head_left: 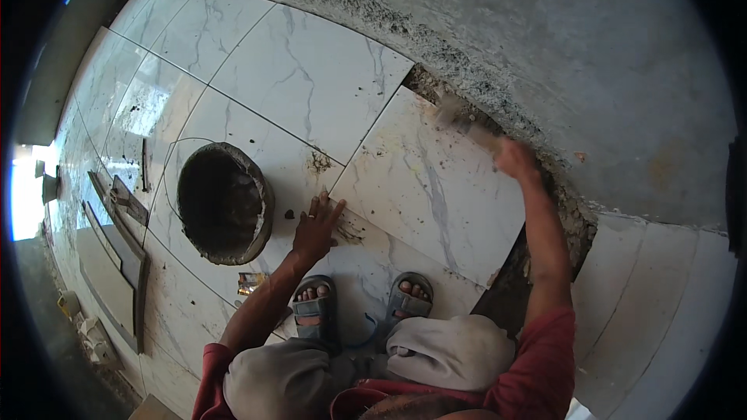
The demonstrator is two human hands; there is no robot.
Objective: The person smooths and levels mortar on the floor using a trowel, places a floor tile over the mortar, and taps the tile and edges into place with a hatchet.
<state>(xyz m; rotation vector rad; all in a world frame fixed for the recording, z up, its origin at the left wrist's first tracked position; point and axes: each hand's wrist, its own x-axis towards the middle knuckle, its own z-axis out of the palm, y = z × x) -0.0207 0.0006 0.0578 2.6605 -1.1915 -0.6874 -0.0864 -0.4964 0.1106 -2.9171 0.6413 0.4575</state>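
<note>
Pressing left hand [315, 229], fingers spread, on marble tile [432, 187]; right hand [513, 159] fingers closed round blurred brush [467, 126] at wall gap.

A floor of white marble-patterned tiles [311, 78] meets a rough grey wall, with a dark mortar-filled gap [506, 288] along its edge. On the tiles sit a round mortar-caked basin [224, 202], tile offcuts [117, 249], scattered mortar crumbs [319, 162] and a person's sandalled feet [315, 311].

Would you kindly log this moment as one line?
left hand: flat on tile | right hand: holds blurred tool at wall edge | pan: beside left hand
</note>
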